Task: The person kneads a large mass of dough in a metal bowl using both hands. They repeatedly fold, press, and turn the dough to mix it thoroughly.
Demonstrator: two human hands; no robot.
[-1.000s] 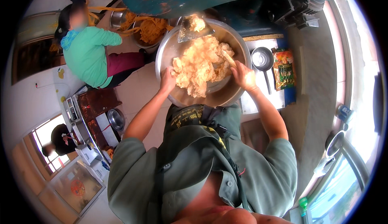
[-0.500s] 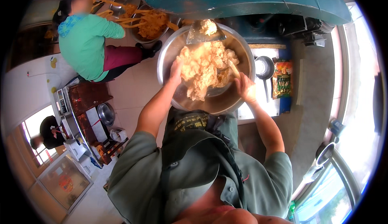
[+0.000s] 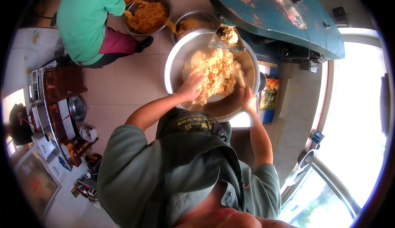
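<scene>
A large metal basin (image 3: pixel 172 69) stands in front of me, heaped with lumpy yellowish dough (image 3: pixel 218 69). My left hand (image 3: pixel 191 87) presses into the near left side of the dough, fingers curled against it and partly hidden. At the right side of the basin, my right hand (image 3: pixel 248 99) is closed around a pale stick (image 3: pixel 240 79) that leans into the dough. Above the far rim juts a metal chute (image 3: pixel 222 43), with a lump of the same dough (image 3: pixel 229 34) on it.
A blue-green machine (image 3: pixel 263 16) overhangs the far right. Beyond the basin are another bowl (image 3: pixel 181 18) and a bowl of orange strips (image 3: pixel 165 5), handled by a person in green (image 3: pixel 84 24). A packet (image 3: pixel 269 94) and dark pan (image 3: pixel 262 82) lie right; a wooden cabinet (image 3: pixel 63 82) stands left.
My view has swung, bringing the machine more into sight. My left hand has moved from the basin's left side further in over the dough. My right hand keeps the stick.
</scene>
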